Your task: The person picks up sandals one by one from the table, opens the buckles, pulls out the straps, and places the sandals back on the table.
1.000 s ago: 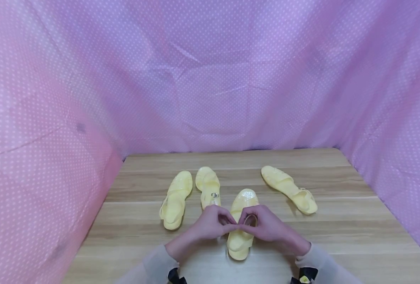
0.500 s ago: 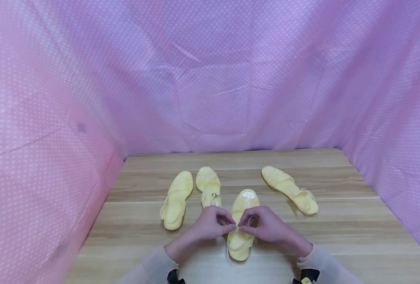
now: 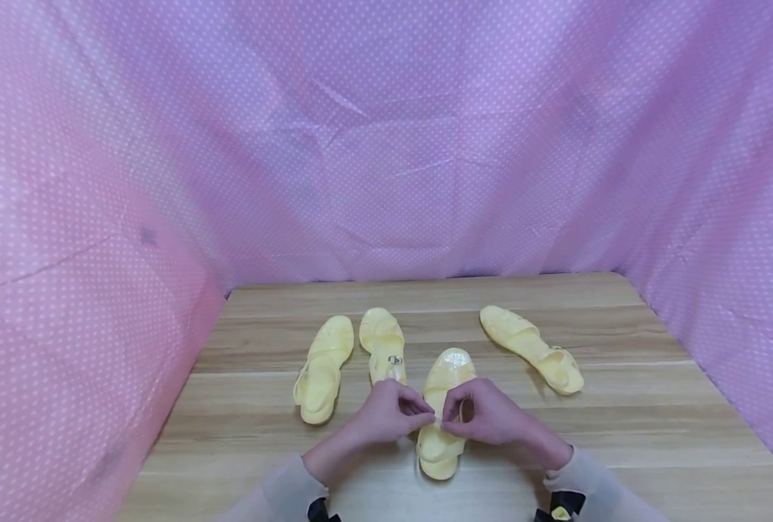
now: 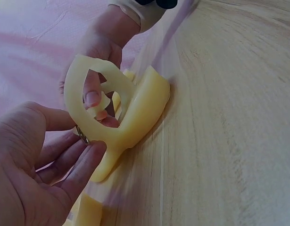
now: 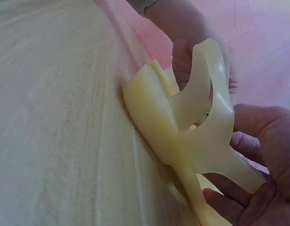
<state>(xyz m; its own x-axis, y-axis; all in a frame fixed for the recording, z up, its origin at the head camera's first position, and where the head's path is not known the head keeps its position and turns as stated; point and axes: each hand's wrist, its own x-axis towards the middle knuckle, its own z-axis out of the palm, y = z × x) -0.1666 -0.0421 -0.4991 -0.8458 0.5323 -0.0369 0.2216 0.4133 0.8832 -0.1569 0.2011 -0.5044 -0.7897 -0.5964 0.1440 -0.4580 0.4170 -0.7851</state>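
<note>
A pale yellow closed-toe sandal [image 3: 450,373] lies in front of me, toe pointing away, its heel strap [image 4: 78,106] standing up in a loop. At its left side my left hand [image 3: 389,412] pinches a small metal buckle [image 4: 82,135] between thumb and fingertips. My right hand [image 3: 487,413], at the sandal's right side, holds the loose end of the ankle strap [image 5: 246,174] between thumb and fingers. A small gap separates the two hands' fingertips above the sandal. In the head view, the hands hide part of the straps.
Two similar yellow sandals, an outer one [image 3: 324,370] and an inner one [image 3: 384,344], lie to the left. Another sandal [image 3: 530,348] lies slanted at the back right. The wooden table [image 3: 647,428] is enclosed by pink dotted cloth [image 3: 386,145].
My right hand has drawn slightly to the right, so the fingertips that nearly met are now a little apart. The left hand and the sandals have hardly moved.
</note>
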